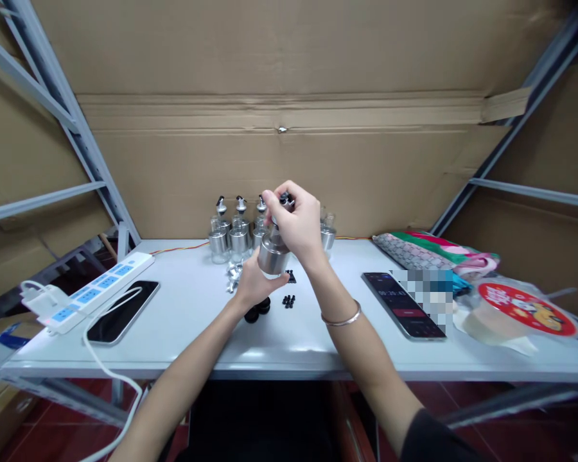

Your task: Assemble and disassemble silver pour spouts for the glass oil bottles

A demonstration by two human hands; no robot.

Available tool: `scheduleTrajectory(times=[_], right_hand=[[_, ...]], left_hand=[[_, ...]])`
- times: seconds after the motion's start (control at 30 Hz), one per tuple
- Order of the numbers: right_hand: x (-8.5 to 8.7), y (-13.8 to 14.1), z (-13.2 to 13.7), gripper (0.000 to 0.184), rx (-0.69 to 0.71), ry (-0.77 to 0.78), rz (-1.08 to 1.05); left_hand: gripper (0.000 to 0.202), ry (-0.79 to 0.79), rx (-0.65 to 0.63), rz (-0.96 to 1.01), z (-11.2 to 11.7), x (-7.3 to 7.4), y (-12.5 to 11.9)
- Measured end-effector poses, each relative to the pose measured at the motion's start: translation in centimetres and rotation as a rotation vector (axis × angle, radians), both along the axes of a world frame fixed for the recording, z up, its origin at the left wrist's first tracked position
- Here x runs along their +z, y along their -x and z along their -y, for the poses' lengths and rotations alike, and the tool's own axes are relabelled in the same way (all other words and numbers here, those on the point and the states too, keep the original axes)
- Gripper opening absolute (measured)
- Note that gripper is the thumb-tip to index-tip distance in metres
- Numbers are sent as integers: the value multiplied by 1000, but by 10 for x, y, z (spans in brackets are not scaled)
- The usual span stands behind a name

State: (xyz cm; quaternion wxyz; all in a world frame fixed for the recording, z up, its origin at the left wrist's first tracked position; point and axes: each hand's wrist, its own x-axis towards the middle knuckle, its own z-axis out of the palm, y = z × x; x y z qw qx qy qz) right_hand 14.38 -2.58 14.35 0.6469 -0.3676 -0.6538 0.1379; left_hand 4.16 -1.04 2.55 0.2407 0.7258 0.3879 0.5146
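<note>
Head view: a clear glass bottle with a brushed-silver metal sleeve (272, 256) is leaning slightly, held above the white tabletop (187, 327). The left hand (256, 282) is cupping its base, most fingers hiding behind it; the right hand (300, 221) is gripping the black-and-silver spout fitting (288, 201) at the neck. For good control, the left hand should be bearing the weight and resisting twist, while the right fingers are pressing along the neck's axis, not sideways; glass is probably tolerating side load poorly. Nearby, shiny silver pieces (232, 277), round black parts (252, 315) and tiny black pieces (288, 301) are lying loose. Behind, similar silver-sleeved glass bottles (218, 246) are standing upright.
</note>
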Motion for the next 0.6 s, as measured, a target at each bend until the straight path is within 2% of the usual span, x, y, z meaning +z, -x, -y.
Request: scheduleTrajectory(times=[0.1,0.13,0.2,0.27,0.4,0.5,0.6], right_hand=[[-1,-7,-4,36,-437,11,204],[-1,-10,-7,39,-532,58,276],[-2,-16,-12,45,-621,150,388],[-3,-23,-19,47,-615,172,470],[-4,-35,-29,39,-534,99,551],[-3,-42,-30,35,-457,93,551],[-1,-46,-28,35,-399,113,544]], left_hand=[[37,-19,125,-11,1,-1,-2],[36,-12,151,-29,1,0,-2],[34,10,191,-70,0,0,0],[35,41,193,-112,-2,0,3],[39,103,84,-161,-5,2,8],[39,169,-28,-162,-5,4,10],[36,258,-199,-124,-3,7,11]])
